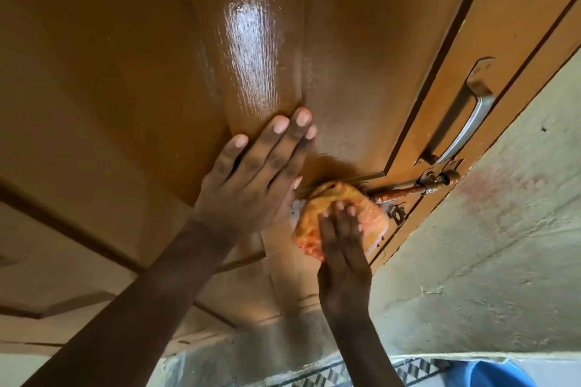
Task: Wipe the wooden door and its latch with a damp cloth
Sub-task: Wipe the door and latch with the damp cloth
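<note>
Wiping the latch (405, 190) now, by the look of it. Left hand (251, 185) laid flat on the door (132, 78), fingers straight and a little apart, holding nothing; probably there to steady the door so it does not swing under the push. Right hand (341, 236) pressed on the cloth (338, 214), fingers straight and close together on top of it, not curled round it. Cloth, orange and bunched, lying against the door over the inner end of the latch, just right of the left thumb. Bolt rod sticking out from under the cloth toward the wall (478, 245), rusty brown in colour. Handle (462, 122) above the latch, apart from both hands and not touched. Glossy streak on the panel above the left fingers, maybe wet from wiping, maybe only reflected light; cannot tell which. Blue tub (500, 374) at the bottom right, only partly in view. Outer end of the latch not yet covered by the cloth.
</note>
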